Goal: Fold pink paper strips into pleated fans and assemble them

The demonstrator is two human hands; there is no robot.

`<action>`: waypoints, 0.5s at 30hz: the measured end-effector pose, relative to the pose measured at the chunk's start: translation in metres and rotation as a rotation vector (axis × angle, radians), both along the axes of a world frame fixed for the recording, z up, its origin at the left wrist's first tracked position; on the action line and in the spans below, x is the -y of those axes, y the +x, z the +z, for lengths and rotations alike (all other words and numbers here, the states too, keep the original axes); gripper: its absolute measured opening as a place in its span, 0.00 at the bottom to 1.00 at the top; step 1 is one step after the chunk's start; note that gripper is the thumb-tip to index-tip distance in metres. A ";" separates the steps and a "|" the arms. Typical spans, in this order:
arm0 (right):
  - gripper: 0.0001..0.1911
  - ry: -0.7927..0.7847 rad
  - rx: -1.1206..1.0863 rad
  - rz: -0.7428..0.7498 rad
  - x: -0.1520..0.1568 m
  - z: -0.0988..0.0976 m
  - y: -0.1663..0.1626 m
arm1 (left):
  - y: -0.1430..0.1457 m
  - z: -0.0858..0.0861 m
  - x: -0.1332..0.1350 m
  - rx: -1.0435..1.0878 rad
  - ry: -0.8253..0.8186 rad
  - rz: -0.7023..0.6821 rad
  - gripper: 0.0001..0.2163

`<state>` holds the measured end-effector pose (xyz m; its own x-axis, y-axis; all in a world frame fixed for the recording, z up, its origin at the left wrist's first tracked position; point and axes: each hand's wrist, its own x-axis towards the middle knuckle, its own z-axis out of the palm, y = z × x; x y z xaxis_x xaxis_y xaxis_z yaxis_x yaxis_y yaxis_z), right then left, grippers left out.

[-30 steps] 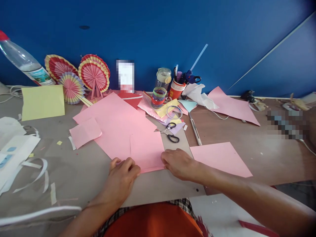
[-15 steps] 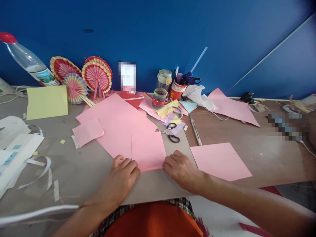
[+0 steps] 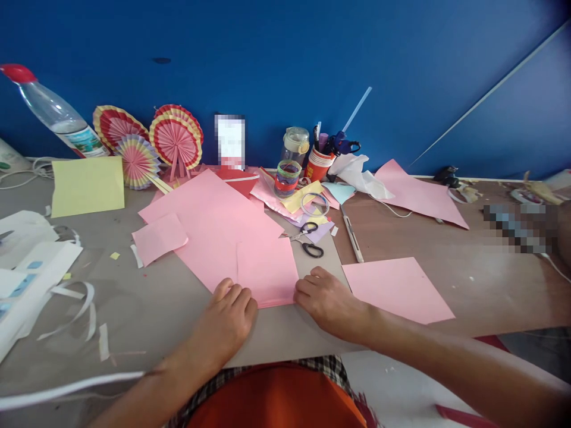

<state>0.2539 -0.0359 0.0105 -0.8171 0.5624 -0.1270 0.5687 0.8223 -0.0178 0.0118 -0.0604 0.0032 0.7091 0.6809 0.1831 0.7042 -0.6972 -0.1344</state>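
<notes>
While left hand [image 3: 234, 315] and right hand [image 3: 323, 300] pinch smooth pink sheet [image 3: 268, 272], fingers [image 3: 302, 291] curled, pleated round fans [image 3: 175, 138] stand beyond.

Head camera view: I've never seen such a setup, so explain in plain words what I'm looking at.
There is no machine here, just a person's bare left hand and right hand. The camera is worn on the head, looking forward and down, so you see roughly what the wearer sees. Between the hands lies a pink sheet; each hand curls at one end of its near edge. Whether the fingers pinch or press is hidden. Around it on the desk are a larger pink sheet, scissors and a slim cutter. Farther back stand pleated paper fans and a red cup holding pens and tools.
</notes>
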 end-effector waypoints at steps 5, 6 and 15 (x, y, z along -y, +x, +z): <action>0.07 -0.026 0.024 -0.039 -0.002 0.006 -0.005 | -0.002 0.000 -0.004 0.009 -0.083 0.044 0.10; 0.06 -0.013 0.035 -0.039 -0.003 0.006 -0.006 | -0.002 0.002 -0.005 0.010 -0.113 0.066 0.09; 0.04 0.103 -0.065 -0.037 -0.001 0.003 -0.008 | -0.006 0.001 0.003 0.047 -0.105 0.189 0.10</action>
<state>0.2462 -0.0344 0.0132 -0.8001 0.5998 -0.0147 0.5992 0.8001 0.0282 0.0057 -0.0632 0.0040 0.5594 0.8179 0.1344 0.8274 -0.5607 -0.0318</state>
